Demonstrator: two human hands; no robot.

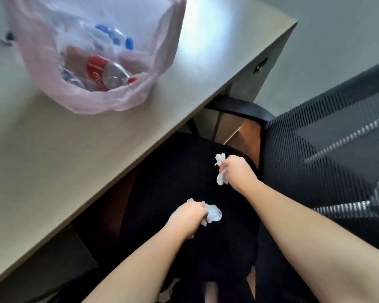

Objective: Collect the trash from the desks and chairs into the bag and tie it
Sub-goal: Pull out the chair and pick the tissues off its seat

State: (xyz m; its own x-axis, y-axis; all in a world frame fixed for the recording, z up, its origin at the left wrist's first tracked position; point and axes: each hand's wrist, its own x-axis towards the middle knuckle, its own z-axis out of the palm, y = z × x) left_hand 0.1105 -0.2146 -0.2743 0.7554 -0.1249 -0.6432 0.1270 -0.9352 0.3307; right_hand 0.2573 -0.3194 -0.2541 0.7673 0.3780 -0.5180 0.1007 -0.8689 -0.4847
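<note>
A thin pink plastic bag point(42, 68) lies open on the beige desk point(74, 160), holding a clear cola bottle point(109, 73) with a red label and other plastic trash with blue caps. Below the desk edge is a black office chair seat point(173, 171). My left hand point(189, 217) is closed on a crumpled white tissue point(213, 213) just above the seat. My right hand point(239, 171) grips another crumpled white tissue point(220, 169) farther back over the seat.
The chair's black mesh backrest point(326, 149) fills the right side, with its armrest point(243, 108) tucked under the desk edge. A small dark item point(8, 38) lies on the desk left of the bag. White scraps point(164, 296) show on the floor below the seat.
</note>
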